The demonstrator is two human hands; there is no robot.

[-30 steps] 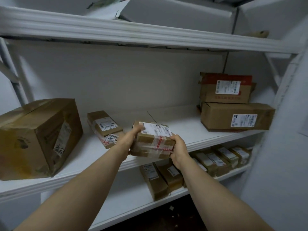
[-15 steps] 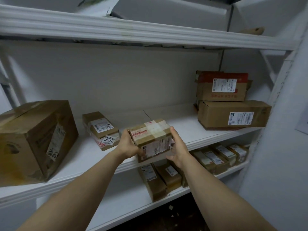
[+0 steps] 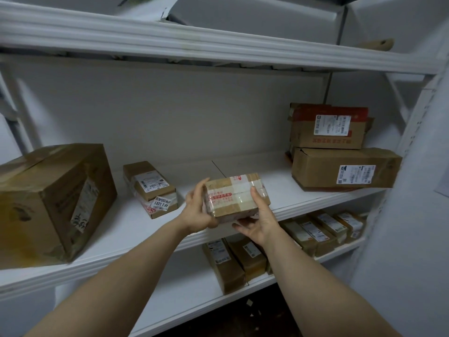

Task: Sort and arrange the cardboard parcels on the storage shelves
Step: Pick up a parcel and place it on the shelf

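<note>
A small taped cardboard parcel (image 3: 234, 195) with red-printed tape is held just above the front edge of the middle shelf (image 3: 136, 229). My left hand (image 3: 197, 210) grips its left end. My right hand (image 3: 258, 221) supports it from below and the right, thumb on its front face. To the left on the same shelf lies a pair of small stacked parcels (image 3: 150, 188) with white labels.
A large brown box (image 3: 53, 200) fills the shelf's left end. Two stacked boxes (image 3: 340, 154) stand at the right end. Several small parcels (image 3: 279, 246) line the lower shelf. White parcels lie on the top shelf (image 3: 218, 47). A white wall closes the right side.
The parcel has been rotated in both hands, so its white label no longer faces up and the taped side shows. It has moved slightly forward over the shelf edge.
</note>
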